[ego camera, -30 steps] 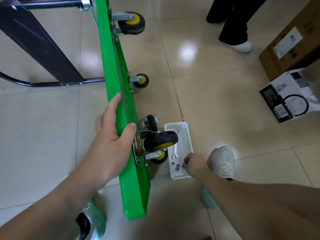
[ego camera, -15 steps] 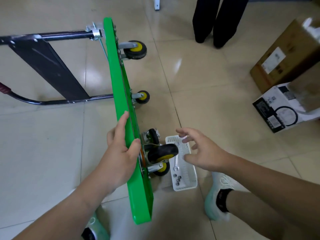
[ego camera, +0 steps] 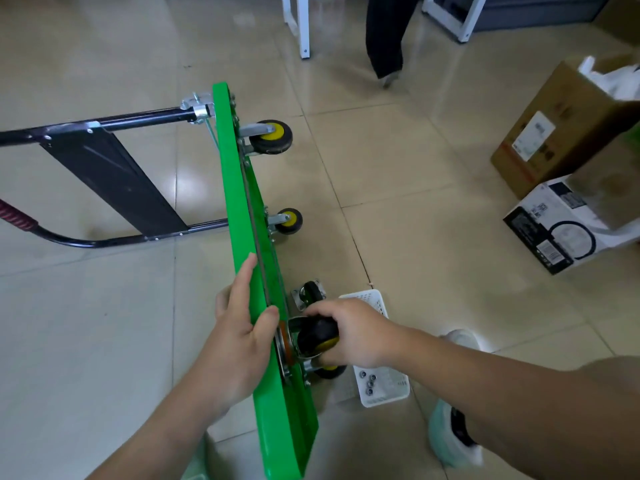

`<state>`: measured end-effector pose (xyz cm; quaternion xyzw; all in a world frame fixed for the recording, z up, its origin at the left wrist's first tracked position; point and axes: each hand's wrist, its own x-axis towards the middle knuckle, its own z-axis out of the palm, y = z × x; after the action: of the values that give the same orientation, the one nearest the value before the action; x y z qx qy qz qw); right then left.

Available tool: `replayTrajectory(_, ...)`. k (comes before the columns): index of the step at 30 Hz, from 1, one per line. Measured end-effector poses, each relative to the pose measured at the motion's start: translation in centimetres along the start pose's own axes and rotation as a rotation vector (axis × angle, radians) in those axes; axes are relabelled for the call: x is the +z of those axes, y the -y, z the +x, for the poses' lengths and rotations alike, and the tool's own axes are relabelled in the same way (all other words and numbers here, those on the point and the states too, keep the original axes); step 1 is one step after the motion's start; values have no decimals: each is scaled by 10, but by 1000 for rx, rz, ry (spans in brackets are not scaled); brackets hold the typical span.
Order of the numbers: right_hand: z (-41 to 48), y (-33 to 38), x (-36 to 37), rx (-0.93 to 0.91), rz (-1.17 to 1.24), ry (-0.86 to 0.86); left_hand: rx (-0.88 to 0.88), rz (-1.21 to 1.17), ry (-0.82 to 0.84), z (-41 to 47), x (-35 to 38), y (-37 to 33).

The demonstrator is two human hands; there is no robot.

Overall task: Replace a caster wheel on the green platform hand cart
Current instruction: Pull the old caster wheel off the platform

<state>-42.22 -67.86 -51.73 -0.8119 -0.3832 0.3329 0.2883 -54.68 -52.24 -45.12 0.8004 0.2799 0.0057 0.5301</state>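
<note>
Beside the white basket, the green cart is gripped on edge by the left hand while the caster wheel, clasped by the right hand, is seemingly being seated against its underside; nuts are needed next.

Basket on floor, just right of cart; nuts in it.

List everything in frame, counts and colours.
platform cart: 1, green, on its side edge
cart handle: 1, black, left
casters: 3, black/yellow, cart underside
gripped caster: 1, black/yellow, cart's near end
loose caster: 1, black, floor beside basket
basket: 1, white, right of cart
nuts: several, silver, in basket
cardboard box: 1, brown, far right
printed box: 1, white/black, right
bystander's leg: 1, black, top
left hand: 1, holds cart edge
right hand: 1, grips gripped caster
</note>
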Motion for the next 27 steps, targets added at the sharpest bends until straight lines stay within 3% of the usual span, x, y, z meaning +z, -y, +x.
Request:
replayTrajectory(15,-10,-14,-12,12,-37,-59,-12,39,28,0,0,-3)
replayTrajectory(27,-4,-81,-18,316,108,-327,-17,-25,-76,15,-5,-14)
